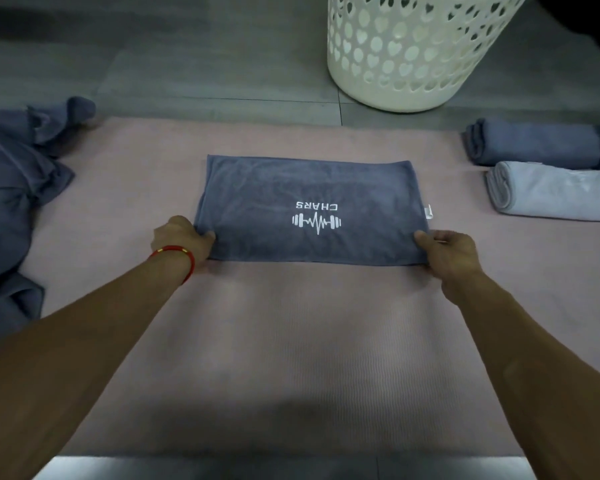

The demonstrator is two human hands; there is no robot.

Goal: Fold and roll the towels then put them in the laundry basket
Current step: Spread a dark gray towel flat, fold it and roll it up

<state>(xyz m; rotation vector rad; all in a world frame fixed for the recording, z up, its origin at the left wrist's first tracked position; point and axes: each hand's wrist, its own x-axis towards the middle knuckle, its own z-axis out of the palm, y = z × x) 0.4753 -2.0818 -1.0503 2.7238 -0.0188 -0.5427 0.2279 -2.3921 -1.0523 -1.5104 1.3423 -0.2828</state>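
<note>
Two hands: left hand (184,239) and right hand (445,252) each pinch a near corner of the folded towel (309,188).
Towel spot: flat on the pink mat (291,341).
Long way: left to right, so rolling likely goes away, toward the basket (413,64).

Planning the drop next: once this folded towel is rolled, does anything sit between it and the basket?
Nothing visible does. From the folded towel to the white basket lie only bare mat and floor. The rolled towels sit off to the right, clear of that line.
</note>
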